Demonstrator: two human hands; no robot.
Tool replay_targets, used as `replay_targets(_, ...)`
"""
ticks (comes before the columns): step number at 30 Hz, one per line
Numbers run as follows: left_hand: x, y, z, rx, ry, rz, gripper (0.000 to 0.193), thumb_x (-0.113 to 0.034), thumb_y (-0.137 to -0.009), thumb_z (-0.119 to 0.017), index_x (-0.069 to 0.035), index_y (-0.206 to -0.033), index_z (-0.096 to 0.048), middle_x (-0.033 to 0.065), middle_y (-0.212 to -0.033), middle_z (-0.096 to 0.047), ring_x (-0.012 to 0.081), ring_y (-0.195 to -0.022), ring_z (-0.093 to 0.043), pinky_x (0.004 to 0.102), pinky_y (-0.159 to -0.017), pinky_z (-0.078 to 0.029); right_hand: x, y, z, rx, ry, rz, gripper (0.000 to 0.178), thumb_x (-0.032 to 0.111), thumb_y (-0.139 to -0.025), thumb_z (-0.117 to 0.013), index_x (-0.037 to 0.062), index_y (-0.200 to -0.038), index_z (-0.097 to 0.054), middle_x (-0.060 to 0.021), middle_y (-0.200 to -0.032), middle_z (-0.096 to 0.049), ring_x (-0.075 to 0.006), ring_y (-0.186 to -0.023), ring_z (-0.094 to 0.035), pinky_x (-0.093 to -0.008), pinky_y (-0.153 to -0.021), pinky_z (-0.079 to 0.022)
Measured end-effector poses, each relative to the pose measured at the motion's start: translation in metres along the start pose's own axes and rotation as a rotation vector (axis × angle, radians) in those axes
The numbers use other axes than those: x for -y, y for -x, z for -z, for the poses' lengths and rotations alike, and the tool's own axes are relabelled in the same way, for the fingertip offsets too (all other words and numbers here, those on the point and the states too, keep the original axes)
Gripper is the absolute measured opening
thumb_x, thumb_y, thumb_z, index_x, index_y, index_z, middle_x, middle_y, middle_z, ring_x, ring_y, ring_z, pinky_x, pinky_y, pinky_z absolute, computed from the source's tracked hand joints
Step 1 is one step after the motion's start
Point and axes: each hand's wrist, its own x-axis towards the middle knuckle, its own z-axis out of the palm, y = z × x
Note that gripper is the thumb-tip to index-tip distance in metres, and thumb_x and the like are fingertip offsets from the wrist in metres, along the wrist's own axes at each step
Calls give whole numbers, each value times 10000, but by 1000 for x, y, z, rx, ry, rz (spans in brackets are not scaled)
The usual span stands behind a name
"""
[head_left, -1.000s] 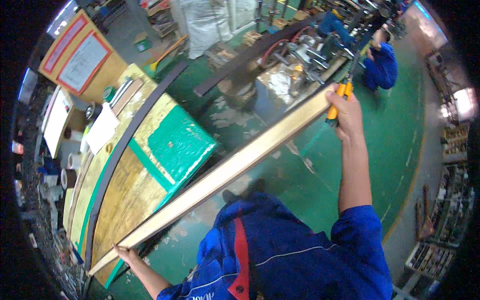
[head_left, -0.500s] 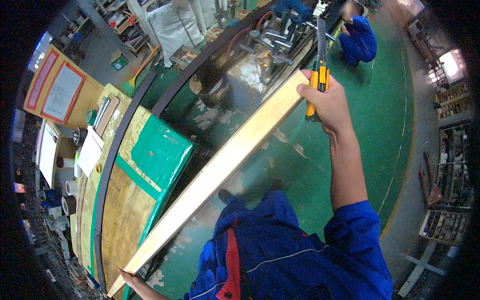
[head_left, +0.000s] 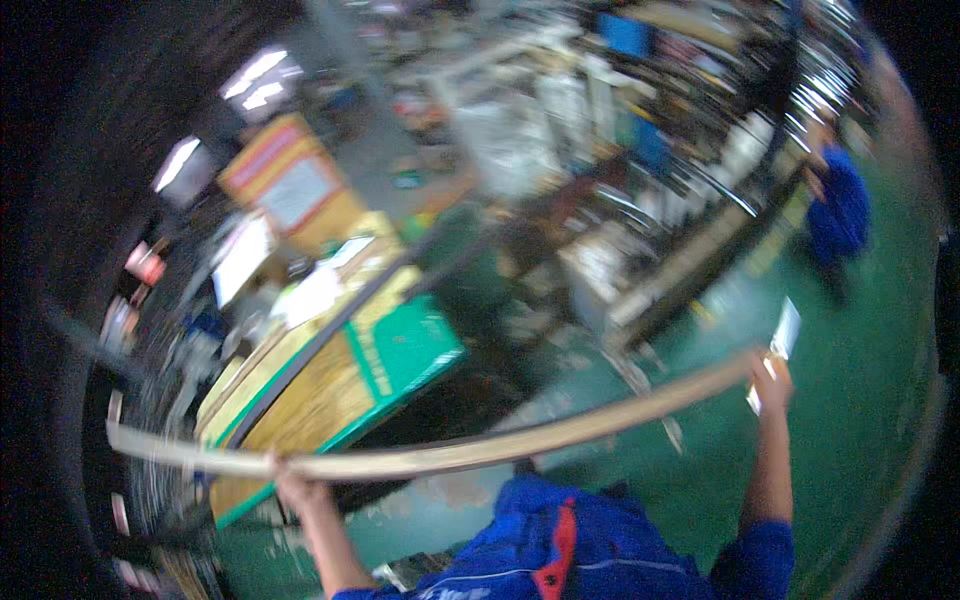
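Observation:
I hold a long pale wooden strip [head_left: 480,452] across my body, over the green floor. My left hand [head_left: 295,487] grips it near its left part, and a stretch of the strip runs on past the hand to the left. My right hand [head_left: 772,382] grips the right end, raised at arm's length. A small pale object [head_left: 785,330] shows by the right hand, too blurred to name. The whole picture is smeared by motion.
A workbench with a yellow-brown top and a green panel [head_left: 405,350] stands to my left, with papers and a long dark bar [head_left: 350,320] on it. Another person in blue [head_left: 838,215] stands at the far right by cluttered machinery [head_left: 640,200]. A yellow board [head_left: 290,185] leans behind the bench.
The view has swung and blurred. The strip, tilted up to the right before, now lies nearly level across the frame, with my right hand lower and my left hand higher than before.

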Motion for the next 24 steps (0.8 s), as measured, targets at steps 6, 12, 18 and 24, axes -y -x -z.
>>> replay_targets(6, -18, 91, -153, 409, 386, -70, 397, -418, -944, -752, -81, -1055, -574, 64, -865, -591, 249, -801, -638, 420, -741, -561, -43, -26, 66, -377, 75, 61, 223, 159, -1013, -664, 69, -1196, -574, -19, -872, -641, -101, -667, -588, -243, -517, -468)
replay_targets(12, 31, 204, -285, 767, 257, -19, 547, -553, -875, -765, -34, -923, -599, 137, -760, -672, 263, -709, -681, 411, -674, -571, 112, 31, -57, 162, -56, 192, 226, 15, -889, -731, 63, -1042, -572, -50, -951, -678, -135, -786, -650, -301, -643, -561)
replay_targets(18, 99, 333, -398, 1250, 334, 272, 453, -337, -784, -887, 1, -908, -612, 143, -769, -668, 295, -670, -706, 427, -632, -615, 277, 35, -111, 503, -102, 266, 301, 119, -884, -816, 25, -1081, -608, -73, -1014, -752, -146, -915, -711, -323, -841, -579)
replay_targets(24, 153, 455, -492, 1635, 414, 277, 632, -500, -799, -859, 19, -1047, -598, 100, -755, -663, 207, -632, -674, 331, -568, -571, 389, -23, -90, 498, 57, 439, 346, 120, -827, -861, 25, -1109, -685, -33, -983, -738, -91, -878, -683, -276, -815, -557)
